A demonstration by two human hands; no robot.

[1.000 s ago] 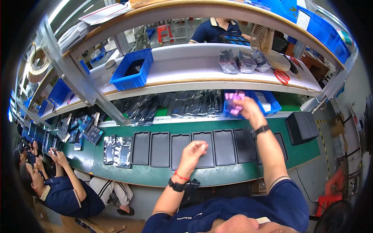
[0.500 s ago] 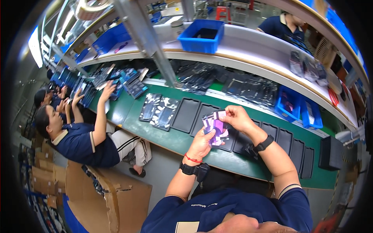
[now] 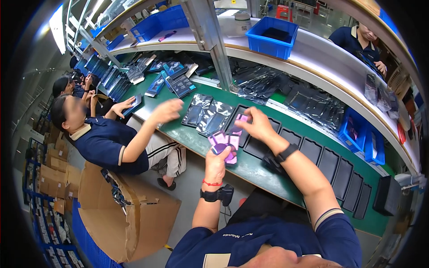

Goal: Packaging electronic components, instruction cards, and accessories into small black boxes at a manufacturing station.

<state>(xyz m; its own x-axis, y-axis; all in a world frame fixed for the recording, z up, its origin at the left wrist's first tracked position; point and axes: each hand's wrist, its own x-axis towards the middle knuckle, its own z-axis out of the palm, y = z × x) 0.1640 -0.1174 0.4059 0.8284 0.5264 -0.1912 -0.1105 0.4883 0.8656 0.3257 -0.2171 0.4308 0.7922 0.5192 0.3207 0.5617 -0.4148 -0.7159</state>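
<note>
My left hand point(image 3: 215, 166) is closed round a fanned stack of purple and pink cards point(image 3: 227, 142), its thumb pressed on top, just off the bench's near edge. My right hand point(image 3: 260, 126) pinches a small pink card point(image 3: 241, 119) between thumb and fingers. That card is above the leftmost black tray point(image 3: 234, 117), which my hands and the cards partly hide. Further shallow black trays point(image 3: 308, 152) run in a row to the right, beneath and beyond my right forearm. Left of the trays lie two clear bags point(image 3: 216, 119) with dark flat items inside.
A co-worker point(image 3: 105, 140) sits at the left, one hand point(image 3: 167, 111) over the green bench point(image 3: 178, 134). Boxed packages point(image 3: 181, 85) pile up behind. Blue bins point(image 3: 353, 127) stand at the back right, another blue bin point(image 3: 272, 38) on the shelf. A large carton point(image 3: 152, 228) is at lower left.
My right hand has drawn apart from the stack with a card, out to the leftmost tray. My left hand's cards are more fanned. The co-worker's near hand has moved right; the view has shifted.
</note>
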